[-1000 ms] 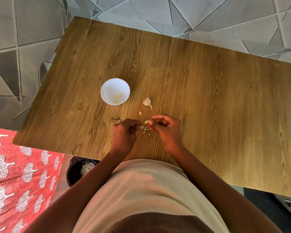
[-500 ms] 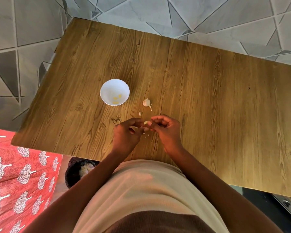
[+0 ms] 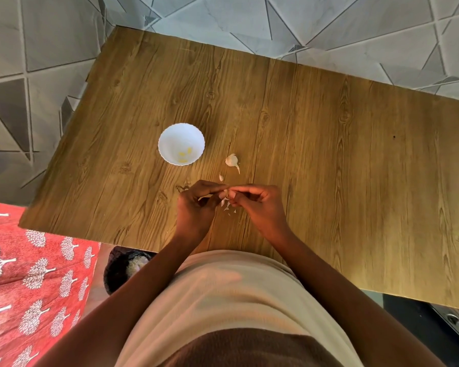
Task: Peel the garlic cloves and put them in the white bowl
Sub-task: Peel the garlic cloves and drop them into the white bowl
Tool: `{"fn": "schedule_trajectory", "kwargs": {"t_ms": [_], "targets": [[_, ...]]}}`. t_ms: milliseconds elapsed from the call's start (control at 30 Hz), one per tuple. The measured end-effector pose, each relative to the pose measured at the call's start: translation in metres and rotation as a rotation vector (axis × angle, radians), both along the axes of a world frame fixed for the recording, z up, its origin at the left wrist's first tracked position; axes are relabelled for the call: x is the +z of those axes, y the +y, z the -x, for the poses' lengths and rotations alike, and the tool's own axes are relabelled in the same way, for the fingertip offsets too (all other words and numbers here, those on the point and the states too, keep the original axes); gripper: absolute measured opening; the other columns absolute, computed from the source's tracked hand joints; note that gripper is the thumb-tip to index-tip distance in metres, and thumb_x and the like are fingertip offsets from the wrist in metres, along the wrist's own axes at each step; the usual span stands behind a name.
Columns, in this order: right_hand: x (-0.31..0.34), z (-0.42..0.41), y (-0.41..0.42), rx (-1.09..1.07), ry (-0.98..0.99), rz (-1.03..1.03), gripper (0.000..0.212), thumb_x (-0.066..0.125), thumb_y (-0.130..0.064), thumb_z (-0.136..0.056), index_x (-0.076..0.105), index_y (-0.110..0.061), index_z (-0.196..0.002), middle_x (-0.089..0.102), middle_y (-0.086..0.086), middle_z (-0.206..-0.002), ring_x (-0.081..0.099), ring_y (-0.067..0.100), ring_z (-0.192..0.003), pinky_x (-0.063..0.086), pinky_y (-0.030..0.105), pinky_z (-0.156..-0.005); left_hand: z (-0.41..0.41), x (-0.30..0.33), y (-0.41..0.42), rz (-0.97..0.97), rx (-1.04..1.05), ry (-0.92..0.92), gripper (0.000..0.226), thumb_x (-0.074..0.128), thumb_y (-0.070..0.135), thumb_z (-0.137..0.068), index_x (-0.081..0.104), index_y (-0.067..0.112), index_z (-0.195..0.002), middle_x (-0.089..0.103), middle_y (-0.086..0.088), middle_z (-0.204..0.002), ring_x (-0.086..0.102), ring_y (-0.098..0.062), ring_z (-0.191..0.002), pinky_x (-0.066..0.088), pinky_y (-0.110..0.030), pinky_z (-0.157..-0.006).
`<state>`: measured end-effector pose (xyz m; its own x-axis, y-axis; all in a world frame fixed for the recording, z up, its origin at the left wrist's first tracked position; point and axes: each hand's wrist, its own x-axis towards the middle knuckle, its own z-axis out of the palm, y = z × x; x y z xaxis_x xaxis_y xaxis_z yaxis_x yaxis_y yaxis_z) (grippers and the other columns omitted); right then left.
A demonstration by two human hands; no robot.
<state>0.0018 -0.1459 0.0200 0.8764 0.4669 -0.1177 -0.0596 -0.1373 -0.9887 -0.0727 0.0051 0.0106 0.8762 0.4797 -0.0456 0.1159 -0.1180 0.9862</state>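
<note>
Clove in work: a garlic clove [image 3: 225, 192] is pinched between both hands just above the worktop [image 3: 329, 154], near its front edge.
Left hand [image 3: 196, 205]: grip pressed on the clove, fingers curled.
Right hand [image 3: 257, 205]: fingertips [image 3: 233, 193] pinching the clove's other end, seemingly pulling skin.
Done: a few yellowish peeled cloves [image 3: 184, 156] lie in the white bowl [image 3: 181, 128].
Left: the garlic piece [image 3: 231, 160] and a small clove [image 3: 221, 177] lie unpeeled between bowl and hands; by my reckoning the task is partway.
Waste: skin flakes [image 3: 228, 206] scattered under the hands.
Change: half a second ago the hands were slightly apart; now their fingertips meet on the clove. Bowl and loose garlic unmoved.
</note>
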Motion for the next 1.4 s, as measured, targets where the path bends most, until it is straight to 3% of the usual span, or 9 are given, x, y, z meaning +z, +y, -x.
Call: {"fn": "schedule_trajectory", "kwargs": {"t_ms": [133, 267, 400, 667, 1000, 1167, 1300, 1333, 1400], "targets": [[0.001, -0.001, -0.001, 0.006, -0.005, -0.007, 0.015, 0.071, -0.004, -0.093, 0.078, -0.002, -0.106, 0.08, 0.005, -0.093, 0.077, 0.023, -0.082, 0.063, 0.041, -0.077, 0.0, -0.002, 0.0, 0.004, -0.032, -0.003, 0.021, 0.077, -0.002, -0.088, 0.081, 0.006, -0.106, 0.077, -0.006, -0.1, 0.073, -0.021, -0.092, 0.06, -0.032, -0.078], [0.003, 0.0, -0.001, -0.017, 0.001, -0.001, 0.012, 0.075, -0.004, -0.089, 0.079, -0.009, -0.1, 0.08, 0.003, -0.089, 0.076, 0.026, -0.08, 0.063, 0.05, -0.076, -0.002, -0.002, 0.0, 0.029, -0.064, -0.023, 0.022, 0.077, -0.005, -0.087, 0.079, 0.002, -0.107, 0.078, -0.01, -0.1, 0.075, -0.023, -0.092, 0.061, -0.032, -0.08], [0.003, -0.002, -0.001, -0.052, -0.035, 0.02, 0.012, 0.079, -0.004, -0.086, 0.078, -0.006, -0.097, 0.078, 0.004, -0.084, 0.076, 0.025, -0.077, 0.063, 0.049, -0.073, -0.002, 0.001, 0.001, 0.064, -0.085, -0.041, 0.022, 0.075, -0.008, -0.087, 0.077, -0.004, -0.109, 0.077, -0.014, -0.101, 0.076, -0.024, -0.093, 0.06, -0.028, -0.082], [0.004, -0.001, 0.001, -0.079, -0.086, 0.053, 0.011, 0.083, -0.004, -0.082, 0.077, -0.005, -0.092, 0.075, 0.0, -0.076, 0.072, 0.018, -0.067, 0.058, 0.028, -0.064, 0.0, 0.008, -0.001, 0.19, -0.043, 0.016, 0.029, 0.076, -0.004, -0.089, 0.075, 0.001, -0.117, 0.08, -0.009, -0.097, 0.077, -0.023, -0.088, 0.063, -0.035, -0.084], [0.007, -0.001, 0.002, -0.103, -0.117, 0.088, 0.012, 0.084, -0.009, -0.083, 0.078, -0.01, -0.092, 0.075, 0.0, -0.077, 0.074, 0.021, -0.07, 0.063, 0.04, -0.066, -0.001, 0.009, -0.005, 0.299, -0.013, 0.038, 0.022, 0.077, -0.002, -0.088, 0.076, -0.002, -0.11, 0.08, -0.01, -0.094, 0.078, -0.023, -0.085, 0.062, -0.031, -0.078], [0.001, -0.001, 0.0, -0.147, -0.159, 0.154, 0.012, 0.079, -0.005, -0.086, 0.079, -0.01, -0.098, 0.076, -0.004, -0.083, 0.073, 0.014, -0.077, 0.059, 0.026, -0.072, 0.001, 0.004, -0.002, 0.364, 0.008, 0.031, 0.029, 0.072, -0.005, -0.091, 0.069, -0.005, -0.121, 0.077, -0.021, -0.098, 0.077, -0.036, -0.091, 0.063, -0.038, -0.083], [-0.013, -0.004, -0.002, -0.087, -0.243, 0.303, 0.013, 0.074, -0.006, -0.091, 0.08, -0.012, -0.101, 0.077, -0.005, -0.092, 0.071, 0.004, -0.084, 0.056, 0.018, -0.079, 0.001, -0.006, 0.001, 0.288, 0.025, 0.073, 0.019, 0.068, -0.008, -0.093, 0.073, -0.006, -0.111, 0.078, -0.016, -0.095, 0.078, -0.03, -0.087, 0.062, -0.034, -0.079], [-0.017, -0.004, -0.002, -0.055, -0.263, 0.345, 0.014, 0.073, -0.006, -0.091, 0.08, -0.012, -0.101, 0.077, -0.004, -0.093, 0.071, 0.003, -0.084, 0.056, 0.019, -0.079, 0.002, -0.009, 0.003, 0.21, 0.034, 0.096, 0.016, 0.069, -0.007, -0.093, 0.075, -0.003, -0.107, 0.079, -0.012, -0.093, 0.077, -0.025, -0.085, 0.062, -0.033, -0.078], [-0.025, -0.004, -0.002, 0.009, -0.305, 0.402, 0.015, 0.072, -0.004, -0.091, 0.079, -0.013, -0.101, 0.077, -0.003, -0.094, 0.069, 0.003, -0.084, 0.057, 0.021, -0.08, 0.005, -0.018, 0.013, -0.138, 0.065, 0.119, 0.014, 0.073, -0.002, -0.09, 0.079, 0.008, -0.099, 0.079, 0.0, -0.091, 0.075, -0.014, -0.081, 0.06, -0.033, -0.075]]}}
